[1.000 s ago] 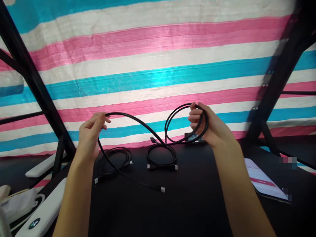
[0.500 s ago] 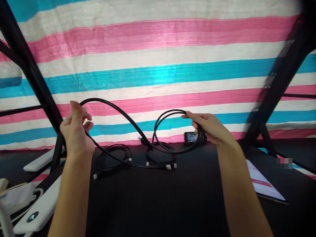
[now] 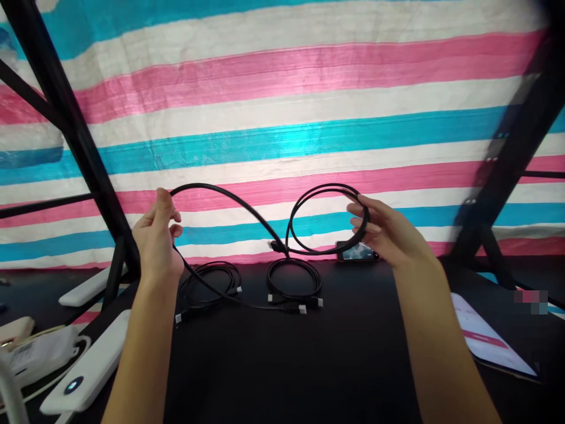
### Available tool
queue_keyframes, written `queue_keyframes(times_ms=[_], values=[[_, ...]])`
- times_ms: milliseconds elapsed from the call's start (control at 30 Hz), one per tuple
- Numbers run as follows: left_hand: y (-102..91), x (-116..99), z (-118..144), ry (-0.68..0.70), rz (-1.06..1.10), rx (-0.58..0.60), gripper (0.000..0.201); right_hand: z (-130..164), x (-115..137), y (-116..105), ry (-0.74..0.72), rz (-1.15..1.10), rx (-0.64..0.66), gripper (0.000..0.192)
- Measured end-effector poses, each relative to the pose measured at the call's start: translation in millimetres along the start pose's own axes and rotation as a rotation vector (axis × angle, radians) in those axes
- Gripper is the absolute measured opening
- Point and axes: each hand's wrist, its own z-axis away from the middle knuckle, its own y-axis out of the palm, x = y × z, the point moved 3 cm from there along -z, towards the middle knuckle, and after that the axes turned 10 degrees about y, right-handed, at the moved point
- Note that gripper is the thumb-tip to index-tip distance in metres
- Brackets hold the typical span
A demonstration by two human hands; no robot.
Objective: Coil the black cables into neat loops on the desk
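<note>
The black cable (image 3: 229, 203) is being wound into a coil above the tabletop (image 3: 309, 365). The right hand (image 3: 386, 232) has its grip curled around the loops already gathered, fingers closed on the strands. The left hand (image 3: 156, 238) pinches the free run between thumb and fingers, and from there the cable arcs over to the loops while its tail drops to the tabletop, ending in a white-tipped plug (image 3: 302, 309) near the middle. As I judge it, the next move calls for bringing the left hand's length across to lay another loop into the right grip, keeping the tail clear of the two coiled cables (image 3: 293, 282) lying toward the far edge. The phone (image 3: 357, 252) behind the right hand is partly covered, and the white devices (image 3: 83, 377) at the left edge are cut off.
</note>
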Motion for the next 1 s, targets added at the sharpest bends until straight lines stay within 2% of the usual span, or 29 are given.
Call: queue_keyframes(times_ms=[67,200,367,467,600,700,767,833,933,1000], values=[[-1.6,1,-1,-0.025,0.004,-0.033,0.055,4,3,1,-0.007,-0.007,0.002,0.016],[-2.8,3,-2,-0.037,-0.011,-0.064,0.056,12,9,5,-0.080,0.008,0.061,0.038],[-0.3,3,-1,-0.042,0.012,-0.036,0.055,20,12,13,-0.263,0.072,0.155,0.040],[2.2,-1,1,-0.045,0.063,-0.004,0.054,22,12,18,-0.315,0.095,0.206,0.042],[7.1,-3,2,0.000,0.115,0.141,0.055,23,12,26,-0.307,-0.027,0.209,0.039],[12.2,0,6,0.012,0.123,0.369,0.052,17,11,26,-0.264,-0.195,0.198,0.025],[14.7,1,10,0.019,0.118,0.515,0.049,11,11,24,-0.146,-0.504,0.341,0.025],[16.0,2,13,0.029,0.103,0.634,0.045,6,11,20,0.114,-0.994,0.589,0.031],[15.8,2,16,0.031,0.068,0.735,0.043,11,18,19,0.747,-1.792,1.036,0.046],[13.9,3,14,0.031,0.033,0.727,0.046,22,28,15,1.113,-2.340,1.281,0.052]])
